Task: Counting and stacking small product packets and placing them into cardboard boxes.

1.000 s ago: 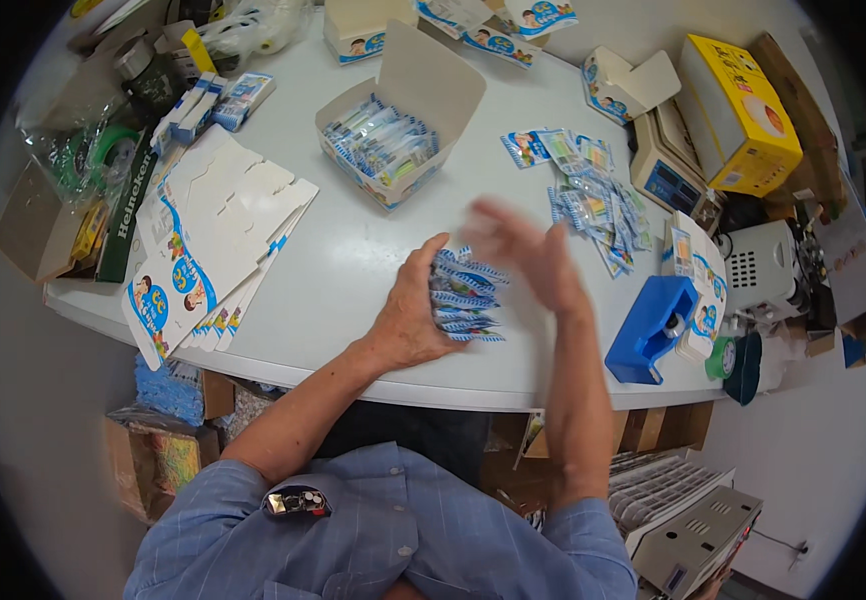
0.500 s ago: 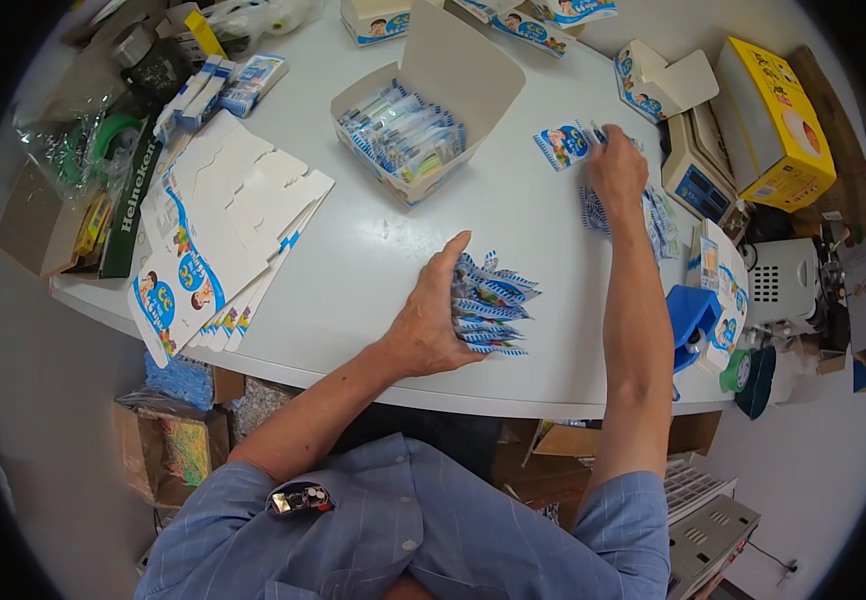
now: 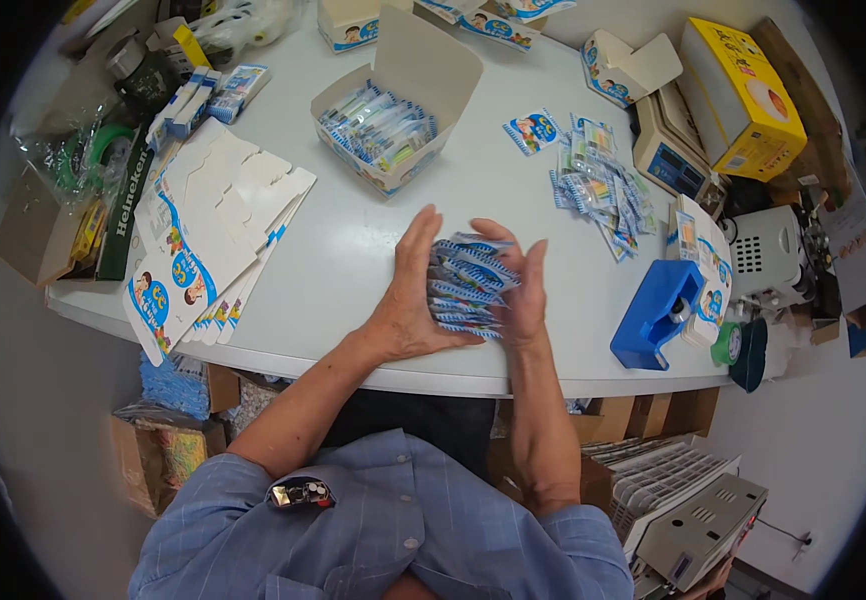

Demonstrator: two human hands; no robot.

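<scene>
A stack of small blue-and-white sachets (image 3: 468,282) stands on its edges near the front of the white table. My left hand (image 3: 401,305) cups the stack from the left, thumb at the near side and fingers at the far side. Against the right end of the stack, my right hand (image 3: 525,295) curves in, slightly blurred, its fingers at the far right corner. Beyond them, an open white carton (image 3: 423,75) holds rows of similar sachets (image 3: 378,122). A loose pile of sachets (image 3: 603,185) lies to the right, with a single sachet (image 3: 533,131) beside it.
Flattened printed cartons (image 3: 208,220) lie at left. On the right are a blue tape dispenser (image 3: 643,320), a small scale (image 3: 675,150), a yellow box (image 3: 748,100) and another open carton (image 3: 633,68). A dark flask (image 3: 138,75) stands back left. The table's front edge (image 3: 433,381) runs below my hands.
My right hand has come from the sachet pile back to the stack and now touches its right end. My left hand still holds the stack. The view has shifted slightly.
</scene>
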